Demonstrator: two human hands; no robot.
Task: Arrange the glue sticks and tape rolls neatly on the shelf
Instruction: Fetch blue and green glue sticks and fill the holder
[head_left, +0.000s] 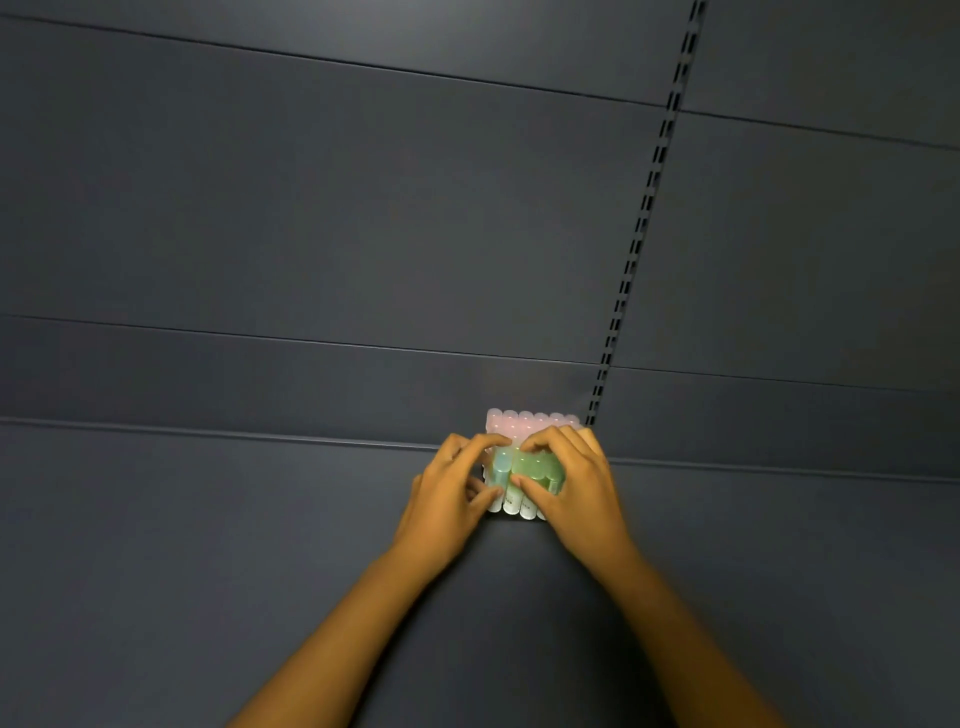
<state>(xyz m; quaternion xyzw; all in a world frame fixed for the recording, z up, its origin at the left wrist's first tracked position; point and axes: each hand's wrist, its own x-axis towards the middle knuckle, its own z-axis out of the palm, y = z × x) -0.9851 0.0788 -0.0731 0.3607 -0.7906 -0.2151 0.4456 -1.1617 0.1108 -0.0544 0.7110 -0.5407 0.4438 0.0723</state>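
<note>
A dark grey shelf (260, 571) fills the lower part of the view, its surface running back to a grey panelled back wall (311, 208) crossed by thin horizontal seams. A slotted upright strip (647, 208) runs down the wall at a slant and ends at the shelf just right of the stacked goods.

Two bare forearms reach in from the bottom edge and meet at the back of the shelf, where a compact block of glue sticks (530, 423) stands upright against the wall. The rear rows carry pale pink caps; the front sticks show white bodies along the bottom edge of the block.

The left hand (449, 499) curls its fingers over the left side of the block, thumb at the front, gripping a glue stick with a pale blue-green cap (501, 462). The right hand (571, 483) curls over the right side, fingers on top and thumb pressed to the front, holding a small cluster of green-capped glue sticks (540, 465). The two hands' fingertips nearly touch above the caps. The picture is soft, so labels on the sticks cannot be read.
</note>
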